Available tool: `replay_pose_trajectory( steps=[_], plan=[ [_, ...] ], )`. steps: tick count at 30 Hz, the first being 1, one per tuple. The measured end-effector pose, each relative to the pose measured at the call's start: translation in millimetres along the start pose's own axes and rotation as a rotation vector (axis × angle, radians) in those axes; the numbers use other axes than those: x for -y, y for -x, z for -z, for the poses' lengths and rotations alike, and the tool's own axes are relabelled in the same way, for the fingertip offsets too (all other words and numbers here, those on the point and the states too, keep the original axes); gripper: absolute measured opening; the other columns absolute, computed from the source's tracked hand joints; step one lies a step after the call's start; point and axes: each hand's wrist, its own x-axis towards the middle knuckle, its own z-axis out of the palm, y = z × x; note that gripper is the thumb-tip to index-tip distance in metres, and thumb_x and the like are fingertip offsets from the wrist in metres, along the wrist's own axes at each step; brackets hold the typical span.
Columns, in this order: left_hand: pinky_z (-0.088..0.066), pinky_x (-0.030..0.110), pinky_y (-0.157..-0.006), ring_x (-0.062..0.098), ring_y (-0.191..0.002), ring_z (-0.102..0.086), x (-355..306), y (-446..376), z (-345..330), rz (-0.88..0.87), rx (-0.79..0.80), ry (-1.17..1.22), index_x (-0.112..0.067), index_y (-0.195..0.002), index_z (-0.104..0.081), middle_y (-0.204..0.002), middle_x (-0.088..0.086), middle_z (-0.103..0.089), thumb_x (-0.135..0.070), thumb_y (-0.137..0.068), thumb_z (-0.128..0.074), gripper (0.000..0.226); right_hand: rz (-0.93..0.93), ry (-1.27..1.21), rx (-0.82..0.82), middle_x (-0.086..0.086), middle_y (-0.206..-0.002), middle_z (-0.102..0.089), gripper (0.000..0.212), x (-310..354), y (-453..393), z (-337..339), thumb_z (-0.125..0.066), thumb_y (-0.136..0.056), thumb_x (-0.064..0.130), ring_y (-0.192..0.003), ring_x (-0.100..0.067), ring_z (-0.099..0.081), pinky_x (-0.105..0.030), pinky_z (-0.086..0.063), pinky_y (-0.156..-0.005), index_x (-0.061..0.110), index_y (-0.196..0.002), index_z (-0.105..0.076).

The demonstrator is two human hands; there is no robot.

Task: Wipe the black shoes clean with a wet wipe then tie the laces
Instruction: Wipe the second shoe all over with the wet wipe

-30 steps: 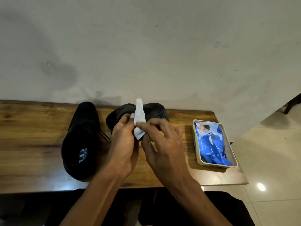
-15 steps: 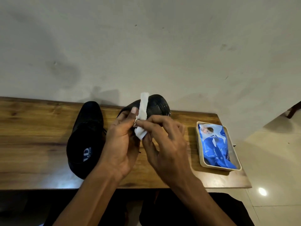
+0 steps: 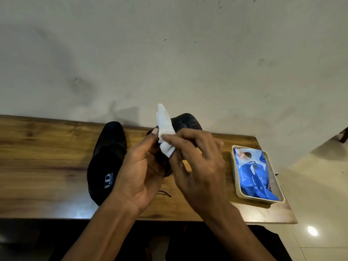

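Above the middle of the wooden table (image 3: pixel 47 157), both hands meet on a white wet wipe (image 3: pixel 164 134). The left hand (image 3: pixel 139 176) has its thumb and fingers curled up to the wipe's left edge, pinching it there, while the right hand (image 3: pixel 197 166) pinches the wipe's right side between thumb and forefinger, its other fingers bent loosely behind. The wipe stands nearly upright, its upper end pointing toward the pale wall (image 3: pixel 169 53) and its lower end bunched between the fingers.

Behind the hands lies one black shoe (image 3: pixel 186 122), mostly hidden; only its rounded end shows above the right hand. A second black shoe (image 3: pixel 107 157) rests on the table just left of the left hand, opening toward the camera, with white lettering on its insole. A dark lace end (image 3: pixel 165 194) lies on the wood beneath the hands.

Near the table's right end sits a cream tray (image 3: pixel 238 193) holding a blue wet-wipe pack (image 3: pixel 254 174).
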Motion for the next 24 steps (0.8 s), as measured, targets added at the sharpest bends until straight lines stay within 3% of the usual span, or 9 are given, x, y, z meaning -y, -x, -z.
replay_pose_trajectory(
  steps=[2,7,11,13,17,21,24],
  plan=[
    [-0.059,0.026,-0.069,0.014,-0.083,-0.074,0,2,-1,-0.029,-0.002,0.005,-0.011,-0.100,-0.071,-0.088,0.004,-0.076,-0.026,-0.093,-0.053,0.025,-0.032,0.047,-0.041,-0.003,-0.107,-0.068,0.023,-13,-5,2,-0.066,-0.092,0.016,-0.099,-0.021,-0.062,-0.045,-0.044,-0.077,0.015,-0.113,-0.076],
    [-0.050,0.031,-0.092,0.020,-0.107,-0.071,-3,1,-3,-0.061,-0.074,0.072,-0.006,-0.113,-0.067,-0.108,0.011,-0.075,-0.019,-0.088,-0.057,0.030,-0.218,-0.058,-0.116,-0.005,-0.106,-0.068,0.022,-42,-9,1,-0.066,-0.094,0.010,-0.093,-0.017,-0.065,-0.047,-0.053,-0.074,0.009,-0.115,-0.072],
    [-0.049,0.032,-0.096,0.019,-0.106,-0.071,-3,0,-4,-0.059,-0.071,0.097,-0.006,-0.115,-0.066,-0.106,0.010,-0.076,-0.020,-0.083,-0.060,0.035,-0.255,-0.084,-0.143,-0.008,-0.102,-0.070,0.018,-40,-12,0,-0.067,-0.094,0.004,-0.088,-0.009,-0.062,-0.015,-0.049,-0.077,0.003,-0.111,-0.072],
    [-0.048,0.032,-0.098,0.019,-0.107,-0.071,-2,-1,-5,-0.060,-0.075,0.089,-0.007,-0.119,-0.065,-0.107,0.009,-0.076,-0.021,-0.083,-0.060,0.039,-0.295,-0.088,-0.154,-0.007,-0.101,-0.070,0.017,-41,-15,-1,-0.067,-0.095,0.006,-0.085,-0.002,-0.059,-0.006,-0.042,-0.076,0.003,-0.111,-0.072],
    [-0.050,0.030,-0.091,0.018,-0.106,-0.071,-1,-1,-5,-0.087,-0.080,0.059,-0.009,-0.122,-0.065,-0.107,0.007,-0.076,-0.026,-0.087,-0.058,0.040,-0.342,-0.121,-0.163,-0.007,-0.100,-0.069,0.019,-37,-14,-6,-0.066,-0.096,0.007,-0.086,-0.002,-0.059,-0.006,-0.041,-0.074,0.005,-0.114,-0.072],
    [-0.048,0.034,-0.096,0.017,-0.113,-0.068,2,0,-7,-0.187,-0.063,-0.225,-0.015,-0.124,-0.065,-0.115,0.006,-0.074,-0.037,-0.097,-0.048,0.039,-0.271,-0.086,-0.142,-0.009,-0.099,-0.063,0.034,-30,-12,-8,-0.066,-0.091,-0.001,-0.086,-0.012,-0.058,-0.004,-0.040,-0.077,0.007,-0.124,-0.070],
    [-0.046,0.039,-0.103,0.018,-0.116,-0.067,4,1,-6,-0.190,-0.066,-0.306,-0.015,-0.125,-0.066,-0.119,0.006,-0.073,-0.037,-0.101,-0.044,0.039,-0.202,-0.052,-0.094,-0.010,-0.103,-0.058,0.043,-26,-9,-13,-0.061,-0.092,0.001,-0.091,-0.016,-0.055,-0.025,-0.050,-0.077,0.010,-0.134,-0.064]
  ],
)
